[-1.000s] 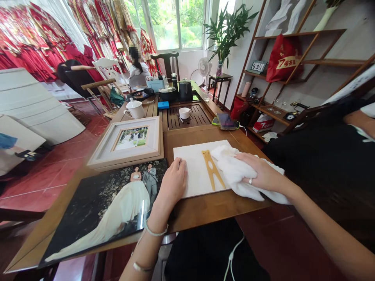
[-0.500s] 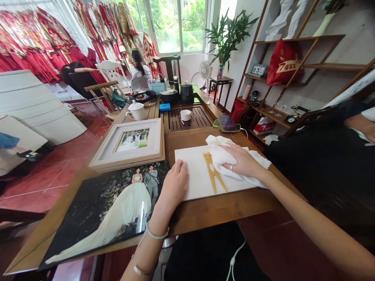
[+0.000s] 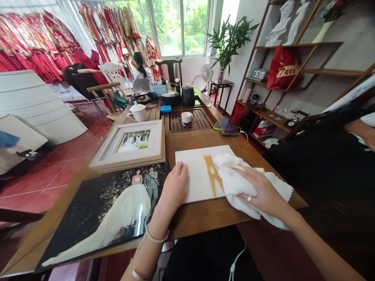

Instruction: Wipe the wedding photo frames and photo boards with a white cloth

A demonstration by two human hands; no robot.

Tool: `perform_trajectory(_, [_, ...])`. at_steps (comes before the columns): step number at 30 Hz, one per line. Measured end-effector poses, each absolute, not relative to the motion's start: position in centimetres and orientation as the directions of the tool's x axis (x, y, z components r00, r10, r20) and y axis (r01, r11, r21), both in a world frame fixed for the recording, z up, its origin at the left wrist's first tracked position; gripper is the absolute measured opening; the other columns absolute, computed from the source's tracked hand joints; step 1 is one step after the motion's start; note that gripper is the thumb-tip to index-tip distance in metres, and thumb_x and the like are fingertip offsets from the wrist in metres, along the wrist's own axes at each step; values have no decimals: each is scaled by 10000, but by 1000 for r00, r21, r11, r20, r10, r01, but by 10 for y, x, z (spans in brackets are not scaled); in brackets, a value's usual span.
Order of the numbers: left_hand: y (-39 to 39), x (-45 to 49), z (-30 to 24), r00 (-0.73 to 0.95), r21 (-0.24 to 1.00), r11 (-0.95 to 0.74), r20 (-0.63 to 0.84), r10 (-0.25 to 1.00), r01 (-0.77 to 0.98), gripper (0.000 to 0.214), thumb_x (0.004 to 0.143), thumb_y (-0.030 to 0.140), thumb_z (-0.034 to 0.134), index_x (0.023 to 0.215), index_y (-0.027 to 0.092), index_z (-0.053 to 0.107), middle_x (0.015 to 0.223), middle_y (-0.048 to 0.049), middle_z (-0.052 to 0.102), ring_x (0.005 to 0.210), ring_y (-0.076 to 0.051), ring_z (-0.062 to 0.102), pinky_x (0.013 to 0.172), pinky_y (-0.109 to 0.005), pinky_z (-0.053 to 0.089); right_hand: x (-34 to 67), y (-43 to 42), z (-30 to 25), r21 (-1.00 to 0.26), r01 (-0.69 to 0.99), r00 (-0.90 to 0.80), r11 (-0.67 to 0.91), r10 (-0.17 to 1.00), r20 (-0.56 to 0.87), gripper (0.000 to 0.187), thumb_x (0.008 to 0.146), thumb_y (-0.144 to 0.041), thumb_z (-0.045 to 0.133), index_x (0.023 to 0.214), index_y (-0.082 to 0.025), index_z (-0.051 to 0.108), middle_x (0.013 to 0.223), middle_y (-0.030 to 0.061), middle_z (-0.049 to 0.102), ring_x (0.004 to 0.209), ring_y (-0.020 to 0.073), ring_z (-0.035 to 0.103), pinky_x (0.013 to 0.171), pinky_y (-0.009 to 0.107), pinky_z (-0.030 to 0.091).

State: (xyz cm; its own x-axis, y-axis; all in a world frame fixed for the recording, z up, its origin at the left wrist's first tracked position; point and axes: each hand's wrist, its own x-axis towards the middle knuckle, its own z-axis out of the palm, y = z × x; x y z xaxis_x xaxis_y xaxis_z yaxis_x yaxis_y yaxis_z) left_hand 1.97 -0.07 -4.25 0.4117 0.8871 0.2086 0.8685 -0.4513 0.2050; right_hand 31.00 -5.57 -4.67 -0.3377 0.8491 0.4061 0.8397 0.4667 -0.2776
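Observation:
A white rectangular board point(image 3: 195, 175) lies flat on the wooden table, bearing a flat, tan, cat-like figure with two long legs point(image 3: 209, 166). At the board's left edge, my left hand point(image 3: 176, 182) has its fingers curled down and closed against it. My right hand point(image 3: 259, 191), wearing a ring, is closed over a bunched white cloth point(image 3: 234, 177). The cloth covers the board's lower right corner and hangs partly past the table's front edge. Left of my left hand lies a glossy wedding photo panel point(image 3: 117, 207).
Behind the photo panel sits a framed picture point(image 3: 99, 154). A lidded white mug point(image 3: 138, 113), a small white cup point(image 3: 186, 117) on a slatted tea tray point(image 3: 202, 124) and a phone point(image 3: 228, 127) with a cable stand farther back. Someone in dark clothing point(image 3: 322, 160) is at the right.
My right hand has pulled the cloth toward me and to the right, uncovering the board's upper right part and covering its lower right corner. My left hand stays at the board's left edge.

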Motion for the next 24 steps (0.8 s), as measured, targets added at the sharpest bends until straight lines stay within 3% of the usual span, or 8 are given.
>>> perform_trajectory(11, [1,15,-47,429,148,-477,269,862,866,327,920,105,417,1233,156,497,1297,-165,543,1197,-271,591,958,-405,523,289,45,-39,-584,757,-103,292,937,335,576,812,-357,611,1366,-212,548,1351,127,617,1212,325,588,1002,522,471])
perform_trajectory(14, [2,15,-47,430,158,-480,272,861,863,325,918,102,414,1227,152,503,1296,-170,542,1192,-275,594,952,-402,525,279,59,-38,-618,742,-43,259,938,343,567,810,-354,616,1352,-198,559,1345,128,623,1213,325,588,1009,514,464])
perform_trajectory(16, [2,16,-47,429,159,-480,271,862,863,321,920,105,416,1226,149,506,1300,-171,541,1198,-279,592,958,-404,523,271,59,-37,-594,741,-81,315,919,386,554,801,-350,631,1330,-193,576,1325,128,637,1209,322,589,1018,508,456])
perform_trajectory(19, [2,17,-47,418,158,-464,254,872,871,315,925,110,419,1226,130,508,1307,-182,539,1212,-292,584,973,-415,518,258,47,-35,-448,741,-316,500,848,425,530,783,-337,661,1292,-195,614,1305,136,642,1205,325,578,1034,525,433])
perform_trajectory(22, [1,18,-48,409,169,-456,252,877,874,315,933,117,415,1235,121,503,1321,-191,531,1222,-296,577,980,-424,513,250,26,-31,-294,725,-498,623,769,401,572,750,-290,700,1310,-216,614,1360,148,593,1246,347,526,1054,564,392])
perform_trajectory(24, [1,18,-48,409,178,-458,254,877,871,311,935,117,408,1230,127,505,1319,-188,531,1215,-294,579,971,-424,517,250,10,-28,-274,705,-549,654,748,372,611,747,-268,709,1345,-233,590,1392,146,562,1268,342,502,1062,564,384])
